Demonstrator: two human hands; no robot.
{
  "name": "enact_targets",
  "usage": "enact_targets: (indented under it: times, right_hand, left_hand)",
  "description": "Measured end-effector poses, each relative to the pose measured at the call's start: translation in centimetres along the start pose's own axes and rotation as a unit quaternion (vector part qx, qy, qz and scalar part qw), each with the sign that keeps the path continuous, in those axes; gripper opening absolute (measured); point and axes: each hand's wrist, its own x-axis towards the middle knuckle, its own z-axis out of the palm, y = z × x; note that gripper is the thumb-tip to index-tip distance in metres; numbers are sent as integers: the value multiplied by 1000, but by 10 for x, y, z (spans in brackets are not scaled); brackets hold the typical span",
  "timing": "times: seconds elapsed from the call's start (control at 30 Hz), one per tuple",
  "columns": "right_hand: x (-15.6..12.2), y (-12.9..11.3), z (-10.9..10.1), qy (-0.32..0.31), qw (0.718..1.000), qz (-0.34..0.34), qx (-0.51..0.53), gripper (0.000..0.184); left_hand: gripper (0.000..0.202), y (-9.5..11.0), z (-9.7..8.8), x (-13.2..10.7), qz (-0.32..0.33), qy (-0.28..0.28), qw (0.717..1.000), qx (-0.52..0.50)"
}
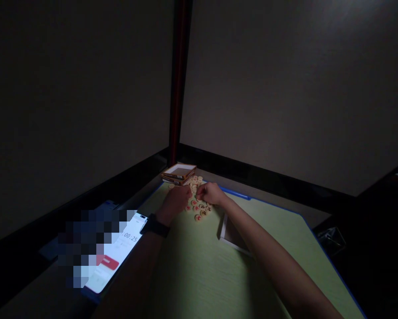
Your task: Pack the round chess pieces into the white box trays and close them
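Round wooden xiangqi pieces with red or dark characters lie loose on the pale green tabletop. More pale pieces are heaped behind them, near the far corner. At the left side of the heap is my left hand, its fingers curled closed; what they hold, if anything, is hidden. My right hand reaches in from the right, fingertips pinched together on a pale xiangqi piece at the heap. A dark watch band is on my left wrist.
Shallow open boxes are stacked at the far corner, by the walls. A box tray lies partly under my right forearm. A lit phone showing a timer is at the left. Along the back edge rests a blue bar.
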Motion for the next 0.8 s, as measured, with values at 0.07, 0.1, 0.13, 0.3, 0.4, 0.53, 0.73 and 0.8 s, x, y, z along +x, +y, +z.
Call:
enact_targets:
  times: [0.07,0.1,0.13,0.3,0.4,0.53,0.73,0.8]
  right_hand:
    - [0,-5,2,25,999,21,-37,11]
    - [0,-8,4,36,997,31,-57,14]
    - [1,-12,5,43,995,39,-76,19]
    - [4,-25,13,31,989,59,-131,27]
    - [7,-26,13,8,988,42,-146,28]
    - [7,-23,11,-22,989,-7,-143,31]
    - [8,-20,8,-60,991,-44,-115,32]
    - [10,-17,7,-69,992,-45,-93,27]
  left_hand:
    - [22,-2,0,0,1,-7,1000,-10]
    - [22,-2,1,-1,10,-16,1000,-12]
    - [23,-3,1,0,21,-23,999,-15]
    - [26,-8,9,1,44,-29,998,-21]
    - [27,-8,11,2,46,-29,998,-12]
    - [25,-8,10,1,49,-15,999,-13]
    - [22,-7,10,0,21,7,1000,8]
    - [24,-5,8,-1,15,2,1000,21]
